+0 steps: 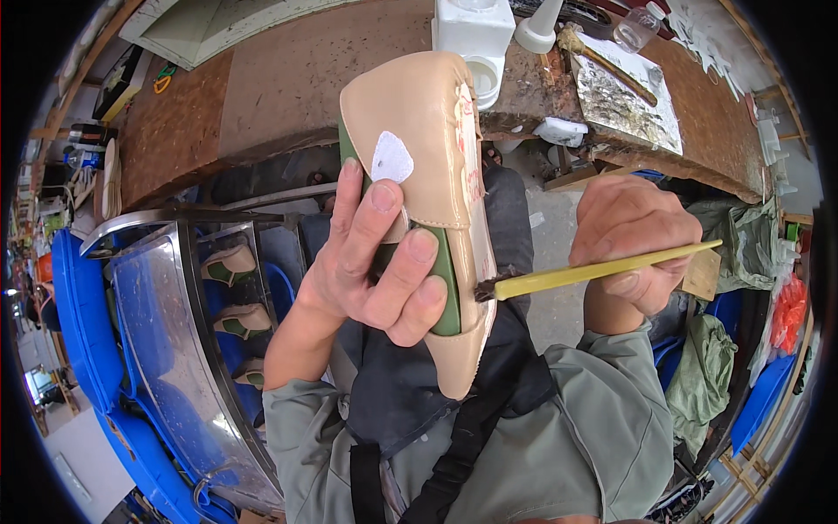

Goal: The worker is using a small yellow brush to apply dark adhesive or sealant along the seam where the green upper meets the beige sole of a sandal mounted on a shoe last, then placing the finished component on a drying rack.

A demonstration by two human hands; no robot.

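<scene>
A beige shoe upper (441, 179) is stretched over a green shoe last (449, 284), with its broad end toward the bench. On its side is a white, leaf-shaped patch (391, 157). My left hand (362, 271) grips the shoe from its left side, fingers wrapped over the green part. In my right hand (635, 236) is a slim brush (585, 275) with a yellow handle. Its dark bristles touch the lower side edge of the shoe, which looks glossy there. The sole side of the shoe is mostly hidden.
Ahead runs a worn brown workbench (297, 92) with a white plastic container (472, 35), a clear bottle (639, 28) and a stained sheet (615, 105) bearing another brush (618, 74). At left, a metal rack (179, 288) holds several beige shoes (243, 320) beside blue bins (83, 319).
</scene>
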